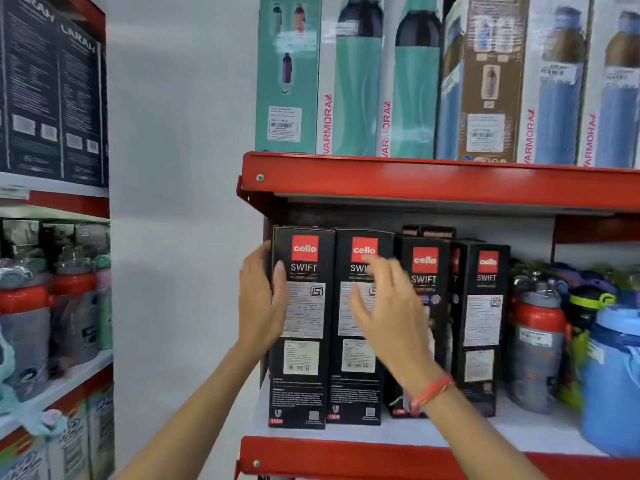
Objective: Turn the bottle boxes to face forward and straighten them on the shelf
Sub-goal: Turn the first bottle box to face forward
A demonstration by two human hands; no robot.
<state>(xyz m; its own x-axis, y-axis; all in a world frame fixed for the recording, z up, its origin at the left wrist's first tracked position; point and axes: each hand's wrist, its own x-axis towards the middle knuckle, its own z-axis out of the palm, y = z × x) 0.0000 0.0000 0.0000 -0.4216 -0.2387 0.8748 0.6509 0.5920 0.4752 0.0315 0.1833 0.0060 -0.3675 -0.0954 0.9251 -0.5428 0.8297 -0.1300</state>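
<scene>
Left hand (259,303) gripped the end box (300,327) by its left edge. Right hand (384,306) hovered with fingers spread, empty — blurred. Best to press both fronts flush with the shelf (415,459) lip.

Plain white wall (180,202) between two red metal shelving units (415,181), evenly lit. White shelf boards (519,431) edged in red; a second rack (69,202) at left.
</scene>
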